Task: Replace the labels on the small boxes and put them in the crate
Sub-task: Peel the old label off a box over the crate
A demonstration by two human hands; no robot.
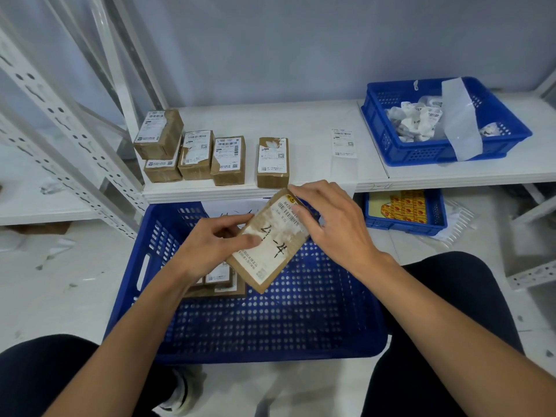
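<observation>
A small brown box (267, 251) with a torn white label and handwritten marks is held tilted above the big blue crate (301, 320). My left hand (216, 245) grips its left edge, thumb pressed on the label. My right hand (334, 218) pinches the label remnant at the box's upper right corner. Labelled boxes (219, 278) lie in the crate, partly hidden under my left arm. Several small boxes (195, 152) stand on the white shelf, one (273, 162) apart from the others. A loose label (344, 143) lies flat on the shelf.
A blue basket (391, 145) on the shelf's right holds crumpled labels and a strip of backing paper (460, 118). A lower blue basket (436, 224) holds red-yellow sheets. White slotted rack posts (60, 121) stand left. My knees flank the crate.
</observation>
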